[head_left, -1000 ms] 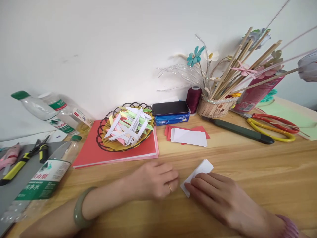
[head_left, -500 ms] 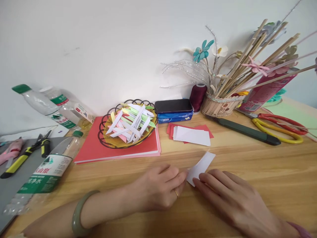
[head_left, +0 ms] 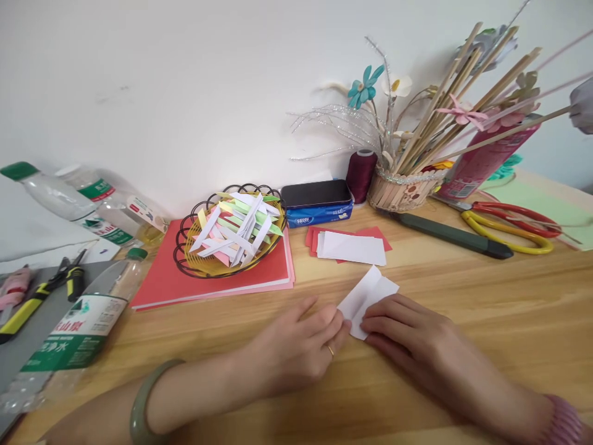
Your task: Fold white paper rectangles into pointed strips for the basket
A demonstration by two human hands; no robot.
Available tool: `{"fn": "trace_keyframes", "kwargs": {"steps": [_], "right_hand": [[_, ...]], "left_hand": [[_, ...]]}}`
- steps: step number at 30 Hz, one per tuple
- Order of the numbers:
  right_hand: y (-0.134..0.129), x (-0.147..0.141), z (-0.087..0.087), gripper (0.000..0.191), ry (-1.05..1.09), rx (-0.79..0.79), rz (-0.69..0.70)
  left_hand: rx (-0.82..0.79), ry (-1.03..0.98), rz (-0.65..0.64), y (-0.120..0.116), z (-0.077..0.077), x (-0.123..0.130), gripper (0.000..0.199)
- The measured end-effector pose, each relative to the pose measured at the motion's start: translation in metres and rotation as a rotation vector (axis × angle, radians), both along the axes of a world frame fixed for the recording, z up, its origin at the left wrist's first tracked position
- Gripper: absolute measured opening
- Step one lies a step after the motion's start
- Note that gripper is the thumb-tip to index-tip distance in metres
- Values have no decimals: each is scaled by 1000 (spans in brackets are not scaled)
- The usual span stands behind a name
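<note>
A small white sheet of paper (head_left: 365,296) with a lengthwise crease stands partly opened between my hands, just above the wooden table. My left hand (head_left: 308,340), with a ring on one finger, pinches its lower left edge. The fingers of my right hand (head_left: 412,337) are closed on its right side and cover part of it. Beyond the paper lies a stack of white paper slips (head_left: 351,247) on top of red slips (head_left: 380,236). To the left, a wire basket (head_left: 178,247) holds folded strips (head_left: 241,228) in white, green, pink and yellow.
The basket stands on red paper sheets (head_left: 157,278). Plastic bottles (head_left: 78,327) and a yellow-black cutting tool (head_left: 28,312) are at left. Behind are a phone (head_left: 317,193) on a blue tissue pack (head_left: 319,213) and a thread spool (head_left: 361,176). Scissors (head_left: 514,228) and a dark green-handled tool (head_left: 449,233) lie right.
The white paper has been unfolded wider, its left flap now raised apart from the right one. My view has shifted slightly to the right.
</note>
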State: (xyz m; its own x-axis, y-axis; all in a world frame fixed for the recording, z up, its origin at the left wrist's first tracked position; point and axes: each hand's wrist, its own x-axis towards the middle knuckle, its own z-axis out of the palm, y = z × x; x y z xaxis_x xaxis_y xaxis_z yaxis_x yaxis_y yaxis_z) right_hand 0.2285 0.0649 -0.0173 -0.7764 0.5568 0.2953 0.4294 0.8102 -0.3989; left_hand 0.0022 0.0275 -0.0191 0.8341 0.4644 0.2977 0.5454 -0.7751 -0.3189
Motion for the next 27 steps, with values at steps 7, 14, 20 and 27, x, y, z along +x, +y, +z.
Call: {"fn": "trace_keyframes", "kwargs": {"steps": [7,14,20,27], "right_hand": [[5,1,-3,19,53,-88,-44],[8,-6,-2,18,78,-200,-152],[8,-14,1,19,-2,-246,-253],[11,-17,0,19,-43,-258,-275]], "left_hand": [[-8,-47,-27,0,-8,-2,31],[-28,-98,-25,-2,-9,-3,31],[-81,-188,-1,-1,-10,2,24],[-164,-181,2,-1,-5,4,31]]}}
